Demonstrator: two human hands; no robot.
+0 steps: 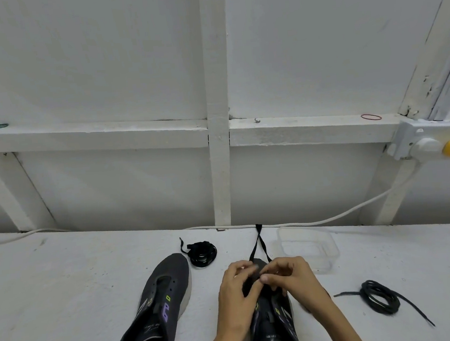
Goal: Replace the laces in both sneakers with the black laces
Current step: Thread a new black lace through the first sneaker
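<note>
Both hands worked at the front eyelets of the dark grey knit sneaker [274,327] on the person's right. Left hand [235,293] and right hand [292,279] had fingers curled tight, apparently pinching the flat black lace [256,245]; blur hid which finger held what. The lace's two free ends ran forward over the white bench [64,282] to its back edge. Risks: ends coming out uneven if one side got pulled harder, the flat lace twisting in an eyelet, or the ends snagging on the white cable [333,218]. The second dark grey sneaker [154,309] lay unlaced at left, with a bundled black lace coil [202,253] just beyond its toe. A clear plastic tray [324,246] crowded the lace ends, and a dark cord coil [380,297] lay well right. Which coil was the replacement could not be told.
</note>
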